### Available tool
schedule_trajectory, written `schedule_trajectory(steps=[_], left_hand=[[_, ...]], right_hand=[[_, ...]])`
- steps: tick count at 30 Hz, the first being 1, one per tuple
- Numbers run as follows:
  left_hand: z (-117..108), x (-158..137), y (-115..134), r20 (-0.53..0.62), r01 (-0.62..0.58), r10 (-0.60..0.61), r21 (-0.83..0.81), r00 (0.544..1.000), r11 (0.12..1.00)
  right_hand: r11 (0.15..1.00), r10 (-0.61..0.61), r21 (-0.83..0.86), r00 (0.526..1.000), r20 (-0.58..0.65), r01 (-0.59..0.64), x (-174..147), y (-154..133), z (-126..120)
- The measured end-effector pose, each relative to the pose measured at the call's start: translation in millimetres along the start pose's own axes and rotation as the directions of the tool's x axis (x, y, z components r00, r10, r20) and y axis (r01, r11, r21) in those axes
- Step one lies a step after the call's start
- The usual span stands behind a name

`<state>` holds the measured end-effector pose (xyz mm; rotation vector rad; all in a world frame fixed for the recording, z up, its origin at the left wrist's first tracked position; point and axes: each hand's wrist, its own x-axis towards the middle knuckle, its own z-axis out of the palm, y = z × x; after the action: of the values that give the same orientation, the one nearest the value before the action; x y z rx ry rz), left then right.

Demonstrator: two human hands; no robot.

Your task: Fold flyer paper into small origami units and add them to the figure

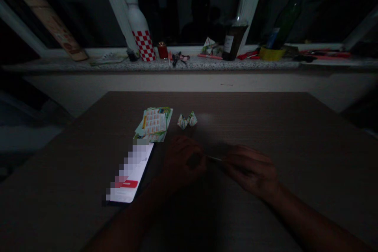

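Note:
Over the middle of the table, my left hand [185, 160] is closed, thumb and fingertips pinching one end of a small piece of paper [214, 158]. My right hand [251, 169] pinches its other end. Only a thin pale edge of the paper shows between the hands; its shape is too dark to make out. Just beyond my left hand stand two small folded paper pieces [187, 120], green and white, with pointed tips. To their left lies a loose stack of printed green and white paper sheets [154, 123].
A phone [128, 185] with a lit screen lies left of my left hand on the brown table [295, 126]. Along the granite windowsill [195, 62] stand a red-checked bottle [143, 41], a lidded plastic cup [232, 43], a green bottle [288, 19] and a tall tumbler [56, 27].

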<state>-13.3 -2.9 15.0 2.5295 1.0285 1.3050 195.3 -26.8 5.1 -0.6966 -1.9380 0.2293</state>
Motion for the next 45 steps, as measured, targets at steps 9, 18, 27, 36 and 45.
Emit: schedule_trajectory(steps=[9, 18, 27, 36, 45], left_hand=[[1, -3, 8, 0.055, -0.048, 0.052, -0.073, 0.997, 0.996], [11, -6, 10, 0.136, -0.006, 0.038, -0.233, 0.990, 0.973], [15, -6, 22, 0.140, 0.189, -0.141, -0.425, 0.980, 0.885], [-3, 0, 15, -0.040, 0.458, -0.547, -0.499, 0.836, 0.736], [2, -6, 5, 0.090, 0.447, -0.461, -0.459, 0.883, 0.768]], right_hand=[[0.998, 0.004, 0.070, 0.999, 0.033, -0.006, -3, 6, 2], [0.989, 0.091, 0.114, 0.994, 0.061, -0.098, -3, -1, 6], [0.930, 0.300, 0.205, 0.952, 0.054, -0.304, -3, -4, 12], [0.911, 0.363, 0.146, 0.918, 0.160, -0.386, -13, 3, 24], [0.916, 0.381, 0.119, 0.924, 0.040, -0.383, -4, 4, 18]])
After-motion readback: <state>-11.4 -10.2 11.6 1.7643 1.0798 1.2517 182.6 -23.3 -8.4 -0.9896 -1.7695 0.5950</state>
